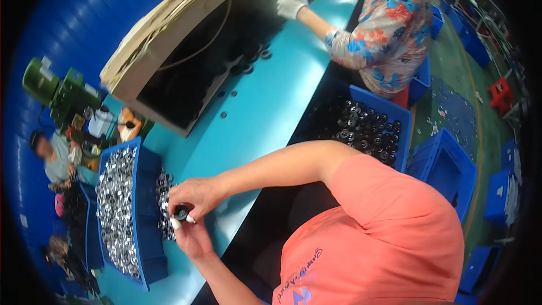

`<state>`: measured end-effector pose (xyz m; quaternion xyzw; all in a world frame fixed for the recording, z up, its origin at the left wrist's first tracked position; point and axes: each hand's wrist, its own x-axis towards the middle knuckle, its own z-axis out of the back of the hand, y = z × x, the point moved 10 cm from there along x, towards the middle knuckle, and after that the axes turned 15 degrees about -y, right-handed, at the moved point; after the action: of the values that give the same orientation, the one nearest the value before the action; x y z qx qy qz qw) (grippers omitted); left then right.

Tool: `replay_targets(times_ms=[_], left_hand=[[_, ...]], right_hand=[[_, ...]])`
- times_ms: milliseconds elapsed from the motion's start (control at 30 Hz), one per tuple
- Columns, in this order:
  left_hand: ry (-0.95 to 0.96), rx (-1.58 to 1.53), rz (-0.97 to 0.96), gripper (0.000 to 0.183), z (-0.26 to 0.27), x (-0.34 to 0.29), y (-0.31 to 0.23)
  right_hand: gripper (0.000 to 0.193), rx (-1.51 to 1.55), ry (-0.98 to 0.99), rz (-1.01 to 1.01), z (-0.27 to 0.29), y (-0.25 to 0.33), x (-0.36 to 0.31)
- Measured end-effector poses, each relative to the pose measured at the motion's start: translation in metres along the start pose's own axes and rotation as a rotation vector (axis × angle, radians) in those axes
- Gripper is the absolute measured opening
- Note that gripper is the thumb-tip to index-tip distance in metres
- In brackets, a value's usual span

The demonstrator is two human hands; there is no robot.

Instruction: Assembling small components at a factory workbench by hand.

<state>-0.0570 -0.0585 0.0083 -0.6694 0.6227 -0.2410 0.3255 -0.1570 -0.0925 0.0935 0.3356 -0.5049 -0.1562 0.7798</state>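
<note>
My right hand (199, 193) reaches in from the right, its fingers closed on a small dark round part (181, 212). My left hand (193, 239) comes up from below and meets it there, white covers on its fingertips pressed to the same part. Fingers of both hands partly hide the part. Just beyond them, a pile of small shiny metal rings (164, 192) lies on the turquoise tabletop (237, 164). Against that pile stands a blue bin (151, 214) heaped with similar bright metal pieces.
A pale hood-like box (127, 79) with a dark inside stands on the table, loose dark rings (224, 115) beside it. Across the top, a co-worker's gloved hand (292, 7) works. A blue bin of dark round parts (367, 130) sits right. Green machinery (62, 87) stands far left.
</note>
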Motion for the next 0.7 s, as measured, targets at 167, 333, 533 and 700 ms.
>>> replay_targets(times_ms=[167,333,533,700], left_hand=[[-0.077,-0.139,0.017,0.041,0.039,0.003,-0.017],[-0.072,-0.155,-0.016,0.049,0.036,0.004,-0.027],[-0.088,-0.156,-0.031,0.052,0.034,0.000,-0.033],[-0.124,-0.141,-0.021,0.053,0.034,0.000,-0.031]], right_hand=[[0.041,-0.021,0.114,0.229,-0.037,-0.002,0.020],[0.022,0.006,-0.059,-0.207,-0.010,-0.063,0.047],[0.034,-0.358,0.033,-0.314,-0.004,-0.105,0.030],[0.038,-0.498,0.058,-0.073,-0.016,-0.092,0.027]])
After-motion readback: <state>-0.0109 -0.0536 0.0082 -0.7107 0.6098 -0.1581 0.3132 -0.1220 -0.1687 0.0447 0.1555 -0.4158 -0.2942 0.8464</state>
